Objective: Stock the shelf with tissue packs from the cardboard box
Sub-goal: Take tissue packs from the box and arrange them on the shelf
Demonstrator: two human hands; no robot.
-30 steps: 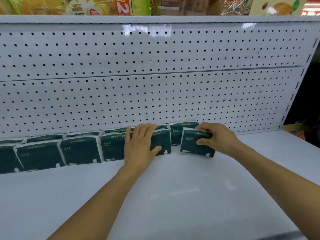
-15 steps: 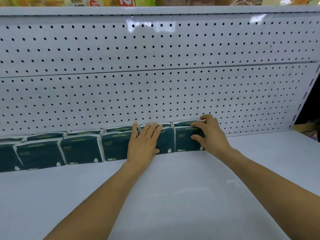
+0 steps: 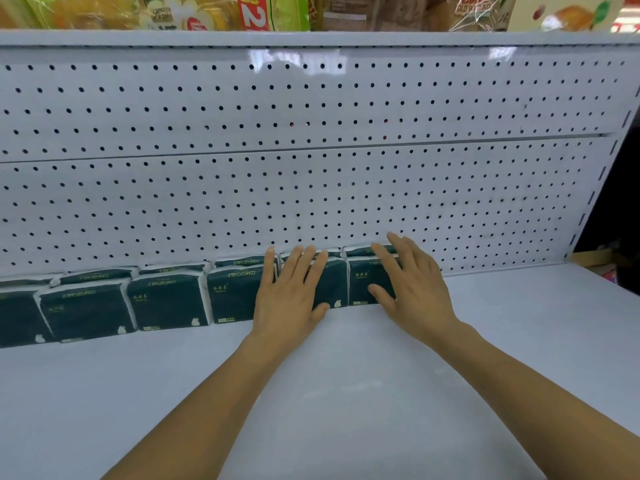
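Several dark green tissue packs [image 3: 166, 301] stand in a double row along the back of the white shelf [image 3: 346, 393], against the pegboard. My left hand [image 3: 291, 296] lies flat with fingers spread on the front of a pack [image 3: 329, 289] near the row's right end. My right hand [image 3: 412, 285] rests open against the rightmost pack [image 3: 362, 282], fingers extended and no longer curled around it. The cardboard box is mostly out of view; only a brown corner [image 3: 594, 258] shows at the far right.
The white pegboard back wall [image 3: 311, 188] rises behind the packs. An upper shelf [image 3: 311, 38] holds packaged snacks. To the right of the last pack the shelf surface runs bare to its right edge [image 3: 606, 282].
My right hand pushed the rightmost pack back into line with the row, then opened its fingers off it. My left hand stayed pressed flat on the neighbouring pack.
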